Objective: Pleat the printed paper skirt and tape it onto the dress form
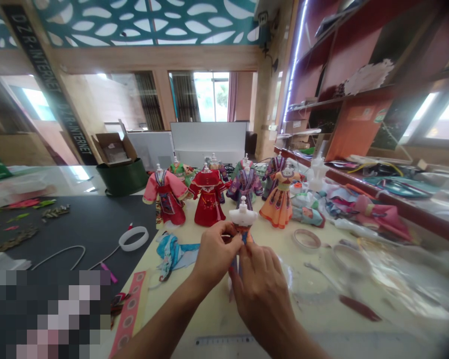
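A small white mannequin torso [242, 217] stands upright at the middle of the table, with orange and blue cloth [244, 234] around its lower part. My left hand [217, 249] pinches at the left side of this cloth, its fingertips together. From the right, my right hand [259, 274] presses its fingers on the cloth's front, close to the left fingertips. Behind stand dressed mannequins: one in a red robe [209, 199], one in a pink dress [166, 199], one in an orange dress [280, 199]. Blue patterned cloth [175, 252] lies left of my left hand.
Tape rolls [307, 239] and a red-handled tool [359, 307] lie to the right, near clear plastic [403, 269]. A ruler [224, 340] is at the front. White tape [133, 239] rests on the dark mat [108, 219] at left. Crumpled fabrics [377, 214] lie at back right.
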